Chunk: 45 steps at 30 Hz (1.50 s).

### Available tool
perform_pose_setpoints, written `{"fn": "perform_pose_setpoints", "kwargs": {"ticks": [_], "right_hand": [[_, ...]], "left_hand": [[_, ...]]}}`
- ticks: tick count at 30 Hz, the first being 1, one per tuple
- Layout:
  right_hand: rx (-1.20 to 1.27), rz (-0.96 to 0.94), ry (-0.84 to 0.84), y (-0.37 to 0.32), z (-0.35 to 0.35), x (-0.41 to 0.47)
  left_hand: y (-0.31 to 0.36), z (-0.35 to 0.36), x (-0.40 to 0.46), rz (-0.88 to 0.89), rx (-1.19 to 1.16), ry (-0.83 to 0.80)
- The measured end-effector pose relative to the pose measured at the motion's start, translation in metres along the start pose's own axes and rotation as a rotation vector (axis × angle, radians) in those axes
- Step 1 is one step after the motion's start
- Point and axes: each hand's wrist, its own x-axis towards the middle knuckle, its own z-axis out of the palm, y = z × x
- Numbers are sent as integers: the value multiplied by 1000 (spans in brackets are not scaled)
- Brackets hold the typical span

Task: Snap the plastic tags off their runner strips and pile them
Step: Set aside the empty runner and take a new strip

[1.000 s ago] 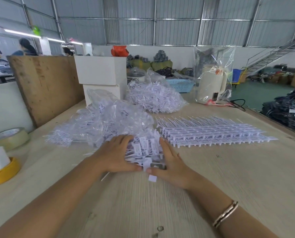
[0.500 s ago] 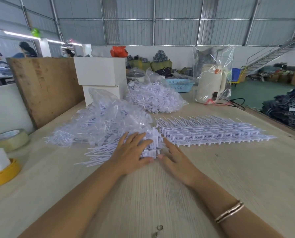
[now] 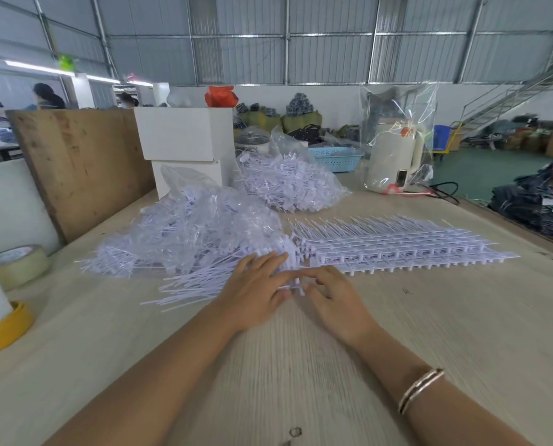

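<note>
While your left hand (image 3: 256, 292) lies flat with straight fingers on the loose tags (image 3: 198, 284) fanned across the worktop (image 3: 461, 333), your right hand (image 3: 334, 299) sits just beside it, fingers curled at the nearest tag heads; whether they pinch one you cannot tell through the blur. Stacked runner strips (image 3: 397, 249) stretch from your fingertips toward the right edge. Behind the left hand, a clear bag of tags (image 3: 198, 226) slumps, touching the loose pile.
</note>
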Motion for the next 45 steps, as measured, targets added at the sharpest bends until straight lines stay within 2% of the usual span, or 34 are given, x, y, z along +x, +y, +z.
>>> {"fn": "perform_pose_setpoints", "kwargs": {"ticks": [5, 9, 12, 15, 20, 23, 28, 35, 40, 45], "right_hand": [[-5, 41, 6, 3, -2, 1], [-139, 106, 8, 10, -7, 6], [-178, 228, 116, 19, -23, 12], [-20, 334, 289, 24, -37, 11], [17, 436, 365, 23, -44, 10], [72, 468, 433, 23, -47, 10], [74, 496, 361, 31, -50, 9], [51, 476, 316, 27, -43, 14], [127, 407, 477, 27, -46, 15], [124, 415, 483, 25, -48, 14]], "left_hand": [[-17, 1, 10, 3, 44, -21], [-18, 0, 13, -39, 66, -73], [-9, -3, 11, -43, 47, -89], [6, -9, 6, 25, 15, -16], [44, -10, 16, 176, 47, 102], [57, -8, 34, 145, 48, 107], [35, 4, 42, -67, 67, -63], [13, 12, 32, -63, 125, 31], [46, 3, 50, 20, 62, 204], [77, 5, 76, 20, 103, 172]]}}
